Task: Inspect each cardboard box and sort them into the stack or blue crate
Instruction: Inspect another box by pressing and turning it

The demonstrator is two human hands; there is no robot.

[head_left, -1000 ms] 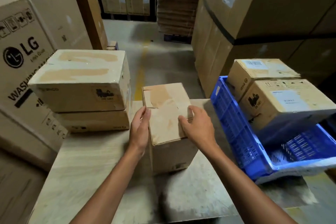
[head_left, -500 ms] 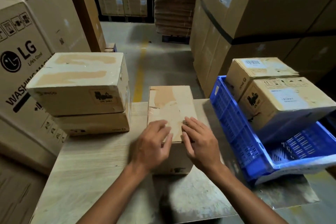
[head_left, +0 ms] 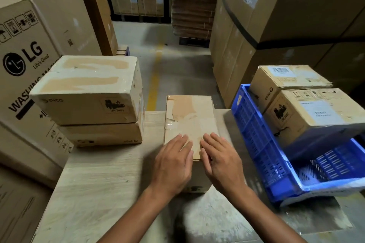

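The left hand (head_left: 173, 162) and right hand (head_left: 221, 160) were moved from the sides of the cardboard box (head_left: 189, 116), set between stack (head_left: 88, 94) and blue crate (head_left: 254, 140), onto its top and laid flat; inspection was judged in hand, a side grip needed next.

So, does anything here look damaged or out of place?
Yes. The middle box has torn, wrinkled tape on top. The stack's top box shows ripped brown patches. In the blue crate, the front box sits tilted, not flat.

Glossy-taped cardboard box (head_left: 189, 116), plastic crate (head_left: 254, 136)
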